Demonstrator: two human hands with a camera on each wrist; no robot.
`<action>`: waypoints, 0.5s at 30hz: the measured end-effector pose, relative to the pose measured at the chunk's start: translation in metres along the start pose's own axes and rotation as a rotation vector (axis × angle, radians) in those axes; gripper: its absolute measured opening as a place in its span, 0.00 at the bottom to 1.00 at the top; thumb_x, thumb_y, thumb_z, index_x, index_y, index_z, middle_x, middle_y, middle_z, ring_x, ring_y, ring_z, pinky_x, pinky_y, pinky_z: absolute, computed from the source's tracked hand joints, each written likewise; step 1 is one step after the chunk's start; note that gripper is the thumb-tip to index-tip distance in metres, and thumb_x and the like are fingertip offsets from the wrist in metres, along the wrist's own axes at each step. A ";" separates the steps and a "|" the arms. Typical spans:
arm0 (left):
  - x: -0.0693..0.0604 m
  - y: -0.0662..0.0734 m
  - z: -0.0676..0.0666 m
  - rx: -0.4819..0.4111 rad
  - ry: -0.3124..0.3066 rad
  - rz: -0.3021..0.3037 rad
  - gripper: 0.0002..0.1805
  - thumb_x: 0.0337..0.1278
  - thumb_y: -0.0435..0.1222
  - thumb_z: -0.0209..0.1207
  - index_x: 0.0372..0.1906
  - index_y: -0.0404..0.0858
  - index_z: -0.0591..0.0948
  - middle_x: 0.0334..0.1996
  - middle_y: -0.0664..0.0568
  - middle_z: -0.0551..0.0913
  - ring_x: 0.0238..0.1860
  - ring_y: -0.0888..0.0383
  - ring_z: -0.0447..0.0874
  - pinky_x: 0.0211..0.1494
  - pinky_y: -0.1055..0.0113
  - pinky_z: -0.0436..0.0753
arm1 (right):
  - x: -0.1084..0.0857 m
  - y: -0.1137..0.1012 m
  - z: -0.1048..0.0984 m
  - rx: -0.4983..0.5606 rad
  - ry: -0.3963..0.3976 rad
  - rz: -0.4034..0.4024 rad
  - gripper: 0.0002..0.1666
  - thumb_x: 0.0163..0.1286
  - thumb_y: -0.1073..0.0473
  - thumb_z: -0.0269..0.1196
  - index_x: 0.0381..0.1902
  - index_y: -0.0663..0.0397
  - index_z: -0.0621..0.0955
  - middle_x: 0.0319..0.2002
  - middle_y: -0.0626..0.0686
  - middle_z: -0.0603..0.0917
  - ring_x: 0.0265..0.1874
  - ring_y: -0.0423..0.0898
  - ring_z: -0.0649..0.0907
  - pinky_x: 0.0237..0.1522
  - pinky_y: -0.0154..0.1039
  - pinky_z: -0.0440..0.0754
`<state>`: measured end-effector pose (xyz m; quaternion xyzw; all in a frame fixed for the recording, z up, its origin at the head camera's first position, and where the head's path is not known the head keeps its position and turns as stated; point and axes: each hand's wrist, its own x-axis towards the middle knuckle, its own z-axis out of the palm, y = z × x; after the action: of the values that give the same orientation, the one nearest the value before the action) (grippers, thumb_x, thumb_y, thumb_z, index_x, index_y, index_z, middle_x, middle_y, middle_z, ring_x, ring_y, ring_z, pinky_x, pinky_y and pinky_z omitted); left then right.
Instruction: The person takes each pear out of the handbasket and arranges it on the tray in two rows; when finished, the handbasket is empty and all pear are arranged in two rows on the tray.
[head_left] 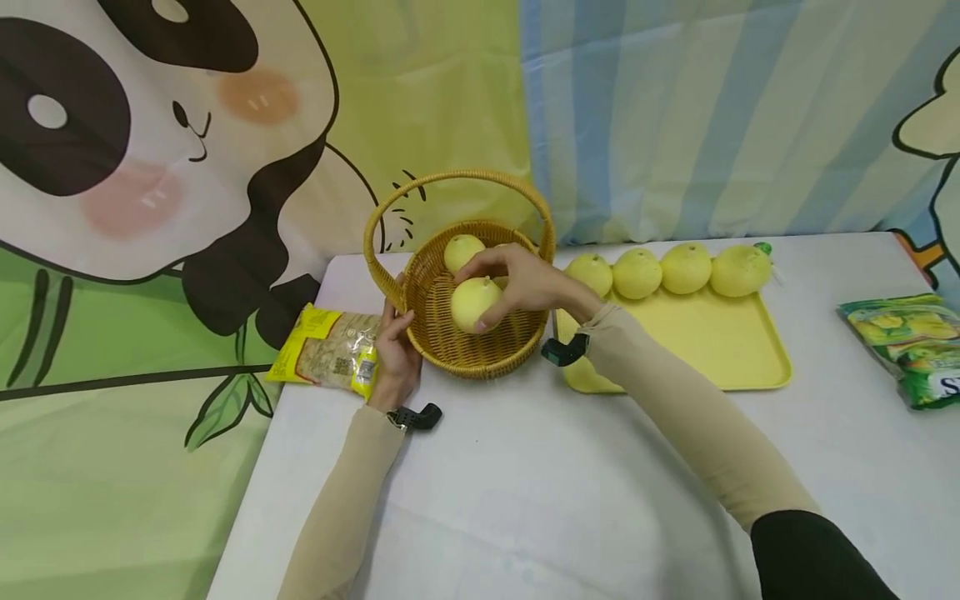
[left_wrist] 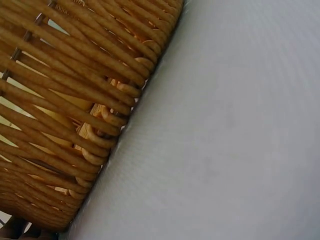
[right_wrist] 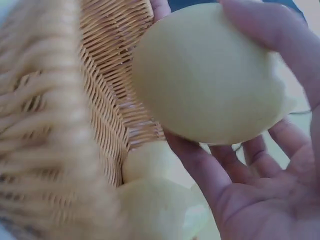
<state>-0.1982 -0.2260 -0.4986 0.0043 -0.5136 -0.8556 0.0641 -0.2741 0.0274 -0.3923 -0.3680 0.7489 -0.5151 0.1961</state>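
Observation:
My right hand (head_left: pixel 528 283) grips a pale yellow round fruit (head_left: pixel 474 306) with a short stem, over the opening of a wicker basket (head_left: pixel 480 365). In the right wrist view, thumb and fingers hold this fruit (right_wrist: pixel 205 75) from opposite sides, above two more fruits (right_wrist: pixel 160 207) inside the basket. From the head, one of those fruits (head_left: pixel 462 252) shows at the basket's back; another is mostly hidden behind my right hand. My left hand (head_left: pixel 397 358) holds the basket's left side by the rim, near the handle base. The left wrist view shows mainly the basket's woven wall (left_wrist: pixel 65 100).
Right of the basket, a yellow tray (head_left: pixel 697 342) bears a row of several similar fruits (head_left: pixel 637 273) along its back edge. A yellow and clear packet (head_left: pixel 322 346) lies behind my left hand. A green packet (head_left: pixel 907 342) lies far right on the white table (head_left: pixel 510 500).

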 end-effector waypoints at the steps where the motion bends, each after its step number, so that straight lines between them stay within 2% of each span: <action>1: 0.000 0.000 0.000 0.002 -0.002 -0.001 0.37 0.74 0.33 0.42 0.84 0.55 0.61 0.83 0.51 0.60 0.83 0.43 0.57 0.87 0.44 0.55 | -0.007 0.001 -0.003 0.001 0.016 -0.014 0.39 0.45 0.58 0.88 0.59 0.47 0.87 0.57 0.46 0.88 0.62 0.45 0.82 0.72 0.49 0.76; 4: -0.002 0.000 -0.001 0.011 -0.006 -0.005 0.37 0.74 0.33 0.42 0.85 0.56 0.60 0.82 0.51 0.61 0.83 0.42 0.56 0.87 0.43 0.55 | -0.028 0.006 -0.010 0.011 0.069 -0.040 0.38 0.47 0.58 0.87 0.59 0.45 0.88 0.57 0.46 0.88 0.60 0.47 0.82 0.67 0.50 0.79; 8: -0.002 -0.001 -0.002 0.016 -0.012 -0.003 0.37 0.74 0.33 0.41 0.86 0.54 0.58 0.82 0.50 0.60 0.83 0.41 0.56 0.87 0.42 0.54 | -0.056 0.010 -0.018 0.038 0.125 -0.044 0.38 0.48 0.60 0.86 0.60 0.49 0.88 0.58 0.48 0.88 0.55 0.50 0.82 0.52 0.48 0.84; 11: -0.002 -0.001 -0.002 0.010 -0.015 0.001 0.37 0.74 0.33 0.40 0.86 0.53 0.57 0.82 0.49 0.60 0.83 0.41 0.55 0.87 0.41 0.53 | -0.073 0.012 -0.024 0.045 0.171 -0.031 0.38 0.48 0.61 0.86 0.60 0.51 0.88 0.59 0.49 0.87 0.56 0.50 0.82 0.48 0.44 0.86; 15: 0.000 -0.001 -0.002 -0.010 -0.012 0.000 0.37 0.75 0.32 0.40 0.85 0.54 0.59 0.83 0.49 0.59 0.83 0.41 0.55 0.87 0.42 0.53 | -0.089 0.017 -0.034 0.046 0.241 -0.005 0.37 0.49 0.62 0.86 0.60 0.52 0.88 0.58 0.49 0.87 0.58 0.47 0.81 0.49 0.42 0.88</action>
<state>-0.1977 -0.2269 -0.5001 -0.0011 -0.5099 -0.8581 0.0610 -0.2449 0.1192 -0.4026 -0.3007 0.7542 -0.5730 0.1118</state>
